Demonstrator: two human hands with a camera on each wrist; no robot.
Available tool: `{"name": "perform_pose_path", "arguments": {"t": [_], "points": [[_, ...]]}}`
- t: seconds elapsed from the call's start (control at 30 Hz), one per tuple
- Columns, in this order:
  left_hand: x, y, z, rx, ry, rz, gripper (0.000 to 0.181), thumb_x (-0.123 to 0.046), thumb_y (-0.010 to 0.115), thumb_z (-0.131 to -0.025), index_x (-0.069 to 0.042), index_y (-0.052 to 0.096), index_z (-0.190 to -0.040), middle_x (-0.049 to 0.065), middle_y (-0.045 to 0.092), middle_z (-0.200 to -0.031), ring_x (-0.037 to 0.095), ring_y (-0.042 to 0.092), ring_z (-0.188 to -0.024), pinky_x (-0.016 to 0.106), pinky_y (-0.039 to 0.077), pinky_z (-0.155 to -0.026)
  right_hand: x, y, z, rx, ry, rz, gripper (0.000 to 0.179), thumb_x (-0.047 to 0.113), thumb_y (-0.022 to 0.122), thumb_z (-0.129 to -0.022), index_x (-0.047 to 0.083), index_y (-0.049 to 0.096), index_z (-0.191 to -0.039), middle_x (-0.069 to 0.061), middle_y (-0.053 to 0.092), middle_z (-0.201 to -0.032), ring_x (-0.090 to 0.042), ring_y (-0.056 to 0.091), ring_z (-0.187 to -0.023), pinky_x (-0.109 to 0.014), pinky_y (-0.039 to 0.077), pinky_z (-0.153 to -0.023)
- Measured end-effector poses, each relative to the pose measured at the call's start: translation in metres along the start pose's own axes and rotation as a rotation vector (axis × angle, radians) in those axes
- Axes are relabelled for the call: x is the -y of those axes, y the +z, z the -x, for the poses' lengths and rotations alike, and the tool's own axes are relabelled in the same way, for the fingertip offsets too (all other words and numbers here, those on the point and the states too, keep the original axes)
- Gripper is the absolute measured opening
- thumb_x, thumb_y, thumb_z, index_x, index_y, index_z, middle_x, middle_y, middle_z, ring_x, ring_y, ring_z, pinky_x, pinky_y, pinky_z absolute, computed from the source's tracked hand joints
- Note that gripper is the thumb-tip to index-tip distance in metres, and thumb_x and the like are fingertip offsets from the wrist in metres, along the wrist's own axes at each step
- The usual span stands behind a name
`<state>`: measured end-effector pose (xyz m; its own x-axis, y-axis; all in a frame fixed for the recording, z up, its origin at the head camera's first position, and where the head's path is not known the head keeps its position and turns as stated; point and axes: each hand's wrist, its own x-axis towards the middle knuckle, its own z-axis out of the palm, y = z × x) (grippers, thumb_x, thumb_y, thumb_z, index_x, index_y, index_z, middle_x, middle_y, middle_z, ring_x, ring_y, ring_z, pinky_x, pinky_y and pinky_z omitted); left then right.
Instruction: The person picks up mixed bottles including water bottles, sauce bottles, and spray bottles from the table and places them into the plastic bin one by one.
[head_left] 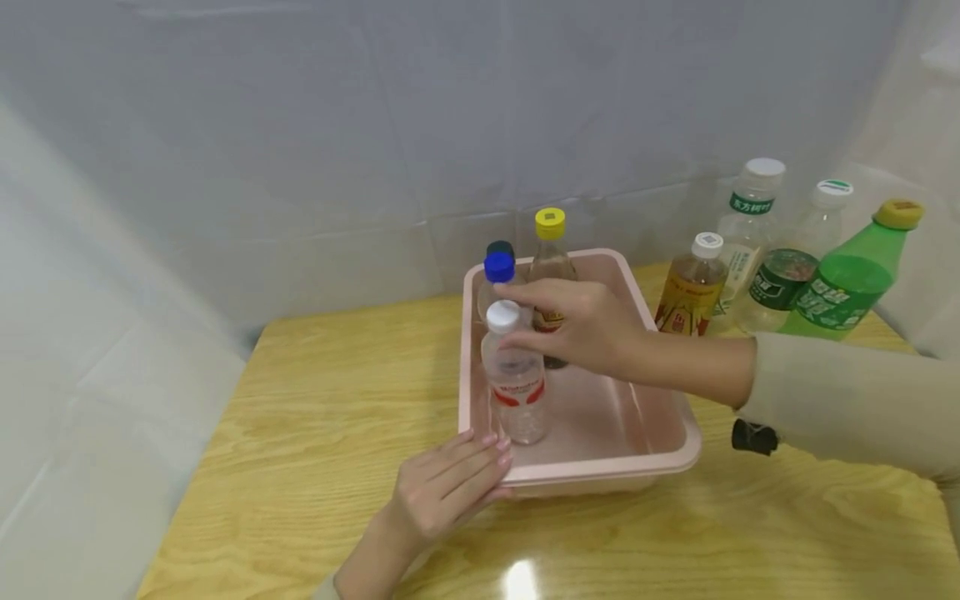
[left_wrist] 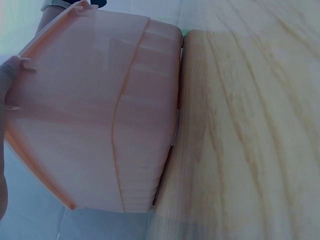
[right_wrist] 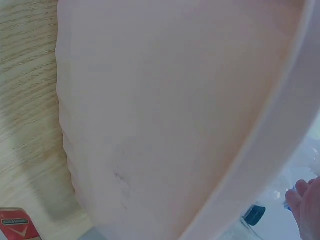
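Left fingers [head_left: 474, 477] pinch the pink tub [head_left: 600, 470], steadying it nicely; right fingers [head_left: 542, 292] bracket the clear bottle [head_left: 517, 383] between them, grip unclear: keep it upright beside the blue-capped neighbour [head_left: 498, 267]!

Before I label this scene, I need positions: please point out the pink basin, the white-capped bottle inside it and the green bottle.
Pink basin [head_left: 600, 469], head view, on its near rim.
White-capped bottle [head_left: 517, 392], head view, on its label.
Green bottle [head_left: 853, 271], head view, on its body.

there are eight bottles [head_left: 517, 417], two hands [head_left: 446, 483], one basin [head_left: 600, 468], one table [head_left: 337, 400].
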<state>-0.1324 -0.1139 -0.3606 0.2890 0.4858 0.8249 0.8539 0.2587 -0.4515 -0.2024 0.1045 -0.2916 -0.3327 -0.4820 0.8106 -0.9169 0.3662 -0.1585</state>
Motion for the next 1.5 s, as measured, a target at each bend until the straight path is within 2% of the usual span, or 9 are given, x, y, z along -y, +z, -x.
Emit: {"name": "perform_pose_path", "arguments": {"t": [0.37, 0.5, 0.7, 0.93, 1.13, 1.23, 1.3, 1.37, 1.5], "points": [[0.000, 0.000, 0.001, 0.004, -0.004, 0.002, 0.021, -0.024, 0.067, -0.087, -0.005, 0.073, -0.081, 0.012, 0.073, -0.080, 0.019, 0.072, -0.072, 0.030, 0.062, -0.077, -0.006, -0.016, -0.003, -0.026, -0.046, -0.035, 0.053, 0.013, 0.087, -0.063, -0.007, 0.067, -0.108, -0.017, 0.070, -0.105, -0.023, 0.069, -0.094, -0.024, 0.059, -0.083], [0.000, 0.000, 0.002, 0.006, -0.007, 0.005, 0.021, -0.024, 0.067, -0.086, -0.005, 0.073, -0.082, 0.012, 0.073, -0.081, 0.020, 0.072, -0.072, 0.031, 0.062, -0.077, -0.011, -0.025, 0.002, -0.033, -0.034, 0.034, 0.051, 0.028, 0.082, -0.072, -0.004, 0.067, -0.109, -0.016, 0.069, -0.106, -0.026, 0.069, -0.095, -0.032, 0.060, -0.084], [0.000, -0.001, 0.002, 0.010, -0.008, 0.009, 0.021, -0.024, 0.068, -0.086, -0.004, 0.073, -0.083, 0.012, 0.073, -0.082, 0.020, 0.072, -0.073, 0.032, 0.062, -0.077, -0.018, -0.039, 0.011, -0.041, 0.019, 0.148, 0.059, 0.052, 0.056, -0.087, -0.002, 0.068, -0.108, -0.016, 0.070, -0.105, -0.026, 0.070, -0.087, -0.031, 0.062, -0.073], [0.000, -0.001, 0.002, 0.014, -0.009, 0.010, 0.021, -0.024, 0.068, -0.087, -0.004, 0.073, -0.082, 0.012, 0.073, -0.082, 0.020, 0.072, -0.073, 0.031, 0.062, -0.077, -0.028, -0.050, 0.020, -0.081, 0.058, 0.149, 0.060, 0.052, 0.057, -0.086, -0.002, 0.067, -0.109, -0.016, 0.068, -0.109, -0.029, 0.069, -0.094, -0.022, 0.056, -0.089], [0.000, -0.001, 0.001, 0.013, -0.007, 0.013, 0.021, -0.023, 0.067, -0.088, -0.005, 0.073, -0.081, 0.012, 0.073, -0.081, 0.020, 0.072, -0.072, 0.030, 0.062, -0.077, -0.038, -0.060, 0.028, -0.069, 0.093, 0.254, 0.065, 0.058, 0.052, -0.087, 0.000, 0.067, -0.112, -0.016, 0.068, -0.111, -0.031, 0.067, -0.098, -0.038, 0.058, -0.085], [0.000, -0.001, 0.001, 0.016, -0.010, 0.017, 0.021, -0.023, 0.067, -0.088, -0.005, 0.073, -0.081, 0.012, 0.073, -0.081, 0.020, 0.072, -0.072, 0.030, 0.062, -0.078, -0.041, -0.065, 0.030, -0.080, 0.115, 0.266, 0.067, 0.060, 0.052, -0.085, 0.001, 0.067, -0.113, -0.015, 0.068, -0.111, -0.031, 0.067, -0.099, -0.033, 0.057, -0.089], [0.000, -0.001, 0.001, 0.018, -0.010, 0.018, 0.021, -0.023, 0.067, -0.088, -0.005, 0.073, -0.081, 0.013, 0.073, -0.081, 0.020, 0.072, -0.073, 0.030, 0.062, -0.078, -0.043, -0.068, 0.032, -0.088, 0.127, 0.265, 0.067, 0.060, 0.053, -0.085, 0.001, 0.067, -0.112, -0.015, 0.068, -0.109, -0.031, 0.067, -0.098, -0.022, 0.054, -0.093], [0.000, -0.002, 0.001, 0.019, -0.008, 0.015, 0.021, -0.024, 0.067, -0.087, -0.005, 0.073, -0.082, 0.012, 0.073, -0.082, 0.020, 0.072, -0.073, 0.030, 0.062, -0.078, -0.045, -0.070, 0.034, -0.099, 0.133, 0.265, 0.066, 0.059, 0.054, -0.084, 0.001, 0.068, -0.112, -0.014, 0.069, -0.109, -0.030, 0.069, -0.091, -0.020, 0.055, -0.089], [0.001, -0.001, 0.001, 0.020, 0.002, 0.015, 0.021, -0.023, 0.066, -0.088, -0.005, 0.073, -0.082, 0.013, 0.073, -0.082, 0.020, 0.072, -0.073, 0.030, 0.062, -0.077, -0.047, -0.074, 0.038, -0.103, 0.127, 0.320, 0.065, 0.059, 0.052, -0.086, 0.001, 0.067, -0.112, -0.015, 0.069, -0.107, -0.017, 0.064, -0.056, -0.026, 0.058, -0.061]]}}
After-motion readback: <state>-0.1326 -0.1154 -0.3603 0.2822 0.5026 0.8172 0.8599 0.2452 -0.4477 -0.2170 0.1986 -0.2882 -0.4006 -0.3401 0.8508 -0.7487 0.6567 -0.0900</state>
